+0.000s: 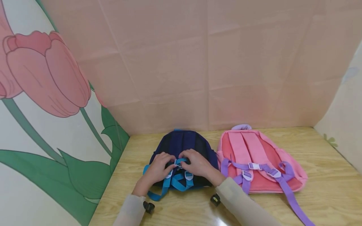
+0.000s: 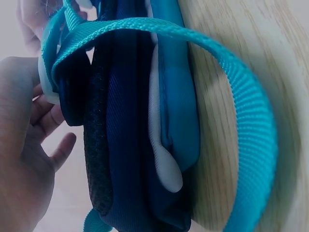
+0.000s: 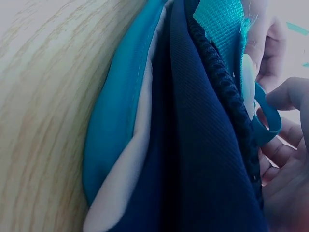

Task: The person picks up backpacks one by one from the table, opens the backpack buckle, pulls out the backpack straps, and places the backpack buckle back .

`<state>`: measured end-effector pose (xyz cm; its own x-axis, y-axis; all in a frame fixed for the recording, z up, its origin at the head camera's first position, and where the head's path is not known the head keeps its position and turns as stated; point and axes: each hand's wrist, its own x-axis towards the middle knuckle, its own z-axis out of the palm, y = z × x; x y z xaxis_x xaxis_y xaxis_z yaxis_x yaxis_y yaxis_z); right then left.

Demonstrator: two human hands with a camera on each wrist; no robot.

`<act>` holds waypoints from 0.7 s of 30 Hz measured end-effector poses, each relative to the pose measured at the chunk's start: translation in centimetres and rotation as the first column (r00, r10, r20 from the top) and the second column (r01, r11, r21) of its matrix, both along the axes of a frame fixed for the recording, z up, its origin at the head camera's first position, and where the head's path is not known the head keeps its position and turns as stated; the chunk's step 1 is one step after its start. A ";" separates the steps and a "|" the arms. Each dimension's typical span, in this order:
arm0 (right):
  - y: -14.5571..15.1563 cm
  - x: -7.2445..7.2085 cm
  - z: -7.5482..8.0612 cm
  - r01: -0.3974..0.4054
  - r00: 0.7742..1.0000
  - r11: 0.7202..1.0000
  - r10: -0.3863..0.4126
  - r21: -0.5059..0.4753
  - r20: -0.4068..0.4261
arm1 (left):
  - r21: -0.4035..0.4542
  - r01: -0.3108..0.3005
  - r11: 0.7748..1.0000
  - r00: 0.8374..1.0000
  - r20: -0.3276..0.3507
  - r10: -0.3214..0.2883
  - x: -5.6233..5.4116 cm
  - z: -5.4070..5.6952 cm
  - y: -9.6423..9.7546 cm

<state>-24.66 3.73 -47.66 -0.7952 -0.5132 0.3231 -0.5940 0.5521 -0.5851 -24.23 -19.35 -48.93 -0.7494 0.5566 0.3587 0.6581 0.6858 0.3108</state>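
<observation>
Lying on the desk (image 1: pixel 116 188): the navy backpack (image 1: pixel 182 141), back panel and shoulder straps upward, with the pink backpack (image 1: pixel 272 153) just to its right.
Direction of the navy backpack: its narrower top points away from the person, towards the pinkish-brown cloth (image 1: pixel 206 69) behind it; the long axis runs from the person towards that cloth.
Left hand: this hand (image 1: pixel 155 168), over the left half of the navy backpack, has thumb and fingers curled in close, pinching the teal chest strap (image 1: pixel 183 160) by its white buckle (image 1: pixel 176 162).
Right hand: this one (image 1: pixel 199 164), over the right half of the navy backpack, also has bent fingers, with only a small gap at the tips, where they hold the same strap.
Lettering: any marks on the white adjusters (image 1: pixel 188 175), low on the navy backpack, are too small for me to read.
Left wrist view: the navy backpack's side shows edge-on, a teal panel (image 2: pixel 178 96) underneath, pale trim (image 2: pixel 154 106) above that, and a wide loop of teal webbing (image 2: pixel 258 121) arching out over the desk.
Right wrist view: the opposite side shows, its trim broadening, and a small teal loop (image 3: pixel 270 121) beside the right fingers.
Head view: only from here do I see the pink backpack's purple straps (image 1: pixel 292 201) and the tulip wall (image 1: pixel 48 72) left of the navy backpack.
</observation>
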 end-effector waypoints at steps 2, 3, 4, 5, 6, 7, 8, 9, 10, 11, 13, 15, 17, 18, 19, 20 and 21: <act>-0.1 -0.1 -0.1 -0.003 1.000 1.000 0.003 0.005 -0.013 | -0.003 -0.001 1.000 1.000 -0.001 0.001 0.0 0.0 0.0; -0.2 -0.1 -0.1 -0.002 1.000 1.000 0.003 0.008 -0.019 | -0.005 -0.001 1.000 1.000 -0.002 0.001 0.0 0.0 0.0; -0.3 -0.1 -0.2 -0.004 1.000 1.000 0.005 0.010 -0.025 | -0.007 0.000 1.000 1.000 -0.003 0.000 0.0 0.1 0.0; -0.3 -0.2 -0.3 -0.007 0.999 1.000 0.008 0.011 -0.032 | -0.009 0.000 1.000 1.000 -0.002 0.000 0.0 0.1 0.0; -0.3 -0.2 -0.3 -0.010 0.999 1.000 0.010 0.011 -0.037 | -0.011 0.001 1.000 1.000 -0.002 -0.001 0.0 0.1 0.1; -0.4 -0.2 -0.3 -0.011 0.999 1.000 0.012 0.011 -0.040 | -0.013 0.000 1.000 1.000 0.000 0.000 0.0 0.1 0.1; -0.4 -0.3 -0.4 -0.011 0.999 1.000 0.012 0.013 -0.043 | -0.014 0.000 1.000 1.000 0.002 0.000 0.0 0.1 0.1; -0.4 -0.3 -0.4 -0.010 0.999 1.000 0.011 0.014 -0.046 | -0.015 0.000 1.000 1.000 0.003 0.000 0.0 0.1 0.1; -0.4 -0.3 -0.3 -0.011 0.999 1.000 0.011 0.016 -0.048 | -0.014 0.000 1.000 1.000 0.006 0.000 0.0 0.1 0.1; -0.4 -0.3 -0.3 -0.008 0.999 1.000 0.009 0.017 -0.047 | -0.015 -0.002 1.000 1.000 0.008 0.002 0.0 0.1 0.1; -0.4 -0.2 -0.3 0.000 0.999 1.000 0.001 0.020 -0.039 | -0.014 -0.003 1.000 1.000 0.013 0.003 -0.1 0.1 0.1; -0.3 -0.1 -0.2 0.007 1.000 1.000 -0.007 0.019 -0.030 | -0.008 -0.002 1.000 1.000 0.016 0.002 0.0 0.1 0.2; -0.3 -0.1 -0.2 0.014 1.000 1.000 -0.013 0.014 -0.018 | -0.007 0.000 1.000 1.000 0.013 0.000 0.0 0.1 0.2; -0.2 -0.1 -0.3 0.016 1.000 1.000 -0.016 0.011 -0.015 | -0.005 0.002 1.000 1.000 0.012 -0.002 0.1 0.2 0.3; -0.2 0.0 -0.3 0.019 1.000 1.000 -0.019 0.007 -0.010 | -0.004 0.004 1.000 1.000 0.010 -0.004 0.1 0.2 0.3; -0.1 0.0 -0.3 0.023 1.000 1.000 -0.023 0.006 -0.004 | -0.003 0.006 1.000 1.000 0.008 -0.006 0.1 0.2 0.3; 0.0 0.0 -0.4 0.024 1.000 1.000 -0.024 0.006 -0.005 | -0.004 0.005 1.000 1.000 0.005 -0.005 0.1 0.2 0.4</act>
<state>-24.66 3.68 -48.04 -0.8057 -0.4960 0.3237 -0.5833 0.5696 -0.5791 -24.14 -18.99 -48.76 -0.7480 0.5621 0.3530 0.6604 0.6834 0.3112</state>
